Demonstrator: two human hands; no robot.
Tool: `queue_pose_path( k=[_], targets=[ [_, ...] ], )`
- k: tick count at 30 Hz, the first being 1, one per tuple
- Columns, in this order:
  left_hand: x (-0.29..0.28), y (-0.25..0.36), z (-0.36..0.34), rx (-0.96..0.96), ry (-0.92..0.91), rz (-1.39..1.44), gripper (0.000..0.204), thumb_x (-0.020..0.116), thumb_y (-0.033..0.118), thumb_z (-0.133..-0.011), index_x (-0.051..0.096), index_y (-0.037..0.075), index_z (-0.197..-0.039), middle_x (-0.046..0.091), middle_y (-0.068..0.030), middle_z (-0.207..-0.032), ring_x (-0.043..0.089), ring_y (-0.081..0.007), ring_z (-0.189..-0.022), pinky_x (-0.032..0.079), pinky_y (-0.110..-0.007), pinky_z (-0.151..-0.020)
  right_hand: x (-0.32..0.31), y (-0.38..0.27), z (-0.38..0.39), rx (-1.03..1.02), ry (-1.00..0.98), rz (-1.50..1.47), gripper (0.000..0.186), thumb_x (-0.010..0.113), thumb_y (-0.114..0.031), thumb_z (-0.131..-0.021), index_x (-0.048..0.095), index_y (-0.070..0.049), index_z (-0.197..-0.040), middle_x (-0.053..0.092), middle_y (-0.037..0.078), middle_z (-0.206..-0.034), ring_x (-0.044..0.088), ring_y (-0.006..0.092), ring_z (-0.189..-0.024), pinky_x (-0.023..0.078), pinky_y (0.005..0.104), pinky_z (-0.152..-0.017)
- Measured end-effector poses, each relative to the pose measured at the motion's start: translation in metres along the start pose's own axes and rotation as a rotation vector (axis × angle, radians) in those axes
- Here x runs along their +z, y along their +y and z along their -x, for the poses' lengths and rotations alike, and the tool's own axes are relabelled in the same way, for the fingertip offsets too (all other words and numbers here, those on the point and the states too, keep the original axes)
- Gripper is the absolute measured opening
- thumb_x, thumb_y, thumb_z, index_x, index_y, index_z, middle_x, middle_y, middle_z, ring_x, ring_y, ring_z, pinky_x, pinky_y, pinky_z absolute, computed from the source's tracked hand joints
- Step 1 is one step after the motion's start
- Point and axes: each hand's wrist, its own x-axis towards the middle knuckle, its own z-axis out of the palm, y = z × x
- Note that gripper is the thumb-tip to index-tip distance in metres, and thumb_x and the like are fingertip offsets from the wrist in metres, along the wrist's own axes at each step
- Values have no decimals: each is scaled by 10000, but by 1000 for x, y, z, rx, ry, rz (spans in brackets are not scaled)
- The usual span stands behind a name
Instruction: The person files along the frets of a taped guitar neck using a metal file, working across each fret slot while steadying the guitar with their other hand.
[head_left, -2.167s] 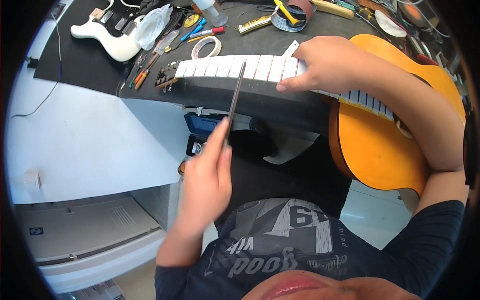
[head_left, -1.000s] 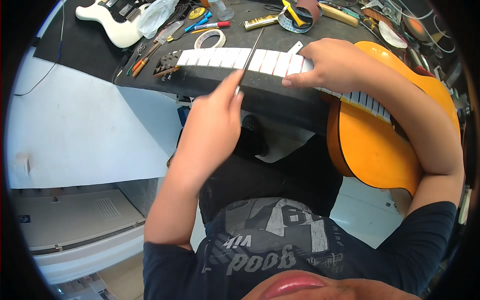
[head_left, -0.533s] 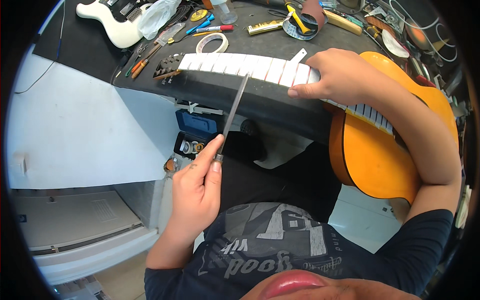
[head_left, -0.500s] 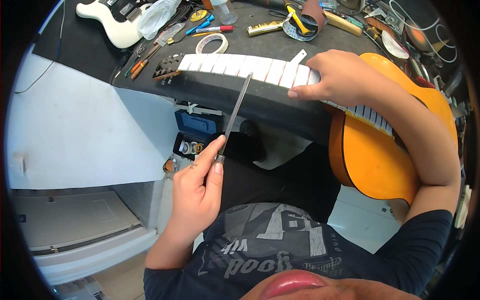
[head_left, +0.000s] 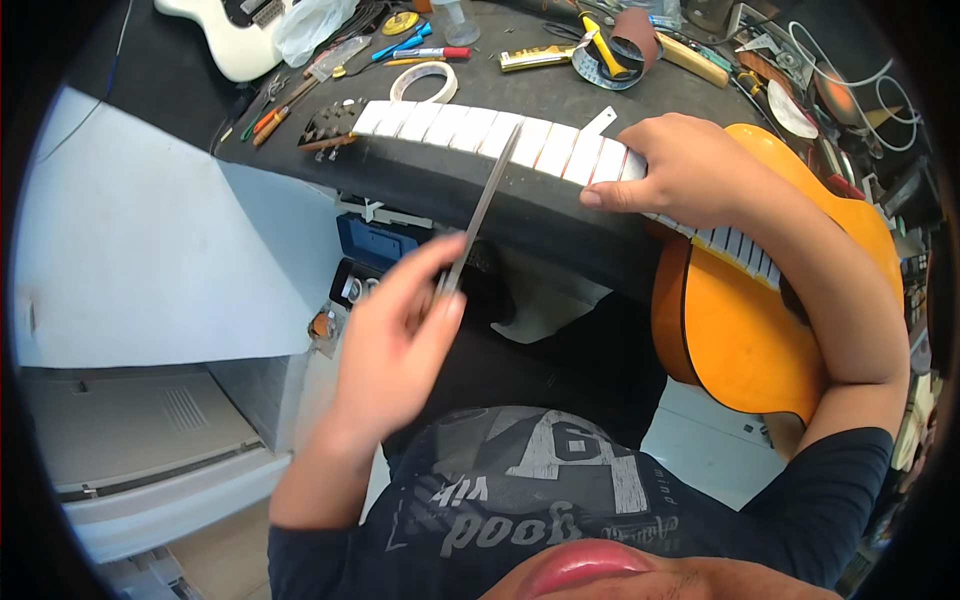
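- Tool box (head_left: 375,242): blue lid, standing open below the bench (head_left: 505,95); pale round items inside, too small to identify.
- Plastic bag (head_left: 315,32): clear, crumpled, against a white guitar body (head_left: 228,48); contents cannot be told.
- Cup (head_left: 458,24): clear plastic, at the bench's far edge; contents cannot be told.
- Left hand (head_left: 395,345): slightly blurred, raised in front of the bench, pinching a file (head_left: 488,200) between thumb and forefinger.
- File: slim, grey, slanting up and rightward; tip over the neck, contact unclear.
- Right hand (head_left: 690,170): curled over the neck near the body, thumb along the near edge, other fingers mostly hidden.
- Guitar (head_left: 745,335): orange body at the right, partly beneath the right forearm; neck (head_left: 545,148) covered in white strips, pointing left along the bench.
- Tape roll (head_left: 451,84): cream, just beyond the neck.
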Motion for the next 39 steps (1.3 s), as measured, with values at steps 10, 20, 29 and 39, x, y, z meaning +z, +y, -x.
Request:
queue_pose_path(
  k=[10,20,29,39],
  targets=[
    [5,22,-75,66,-19,-156,436,693,98,-1052,665,17,-1480,574,-73,-695,493,-120,-642,443,-337,-616,-4,-4,-3,-39,0,31,917,698,-873,-885,819,21,-1048,755,218,-866,764,396,-913,585,498,-858],
    [-5,14,-33,202,45,-276,465,705,10,-1003,687,9,-1467,618,-140,-705,578,-166,-610,480,-311,-627,-6,-11,-2,-23,-9,49,897,703,-854,-901,817,22,-1060,762,233,-910,765,397,-934,584,494,-867],
    [-18,7,29,111,22,-284,486,695,-3,-997,681,-5,-1484,704,-148,-792,645,-195,-599,512,-325,-631,-18,-21,-3,27,-112,110,874,674,-841,-926,837,-14,-1156,820,192,-1044,807,346,-973,620,435,-874],
    [11,22,-51,165,54,-289,476,684,33,-1038,681,73,-1512,500,-19,-702,449,-95,-658,406,-302,-625,-9,-8,-1,3,-31,30,923,700,-896,-864,818,7,-1015,749,212,-845,762,403,-872,580,497,-819]
  ],
)
